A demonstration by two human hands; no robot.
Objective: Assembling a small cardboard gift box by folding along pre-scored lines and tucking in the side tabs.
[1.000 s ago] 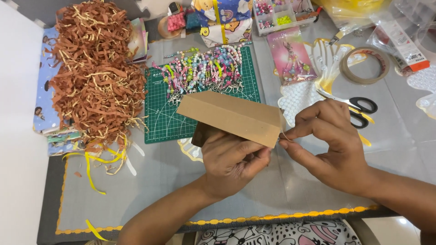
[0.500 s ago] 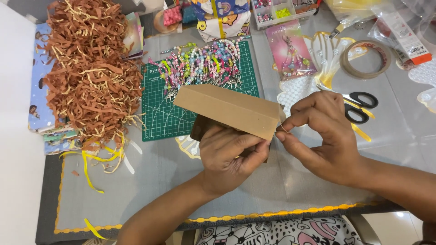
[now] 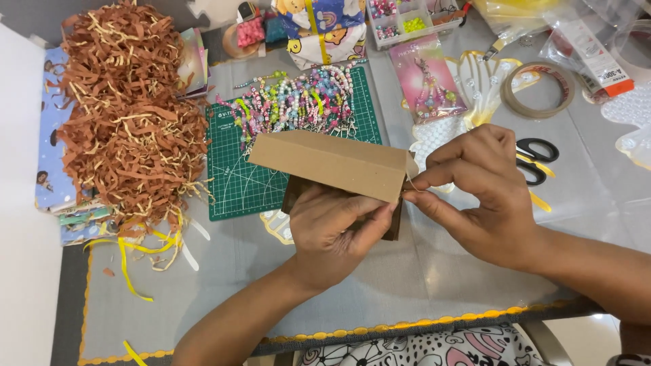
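A brown cardboard box point(image 3: 330, 163) is held above the table, its long flat face towards me. My left hand point(image 3: 336, 227) grips it from below, thumb against its right end. My right hand point(image 3: 478, 193) pinches the small flap at the box's right end between thumb and forefinger. Behind the box a green cutting mat point(image 3: 234, 179) lies with several colourful bead chains point(image 3: 298, 102) on its far half.
A big heap of brown paper shreds point(image 3: 122, 115) fills the left. Black-handled scissors point(image 3: 539, 159), a tape roll point(image 3: 537, 89), a pink packet point(image 3: 426, 78) and a bead organiser box point(image 3: 400, 17) lie at the right and back. Yellow strips point(image 3: 129, 261) trail near the left front.
The view has shifted slightly, so the box and both hands sit a little lower in the picture. My right fingers keep working the flap at the box's right end.
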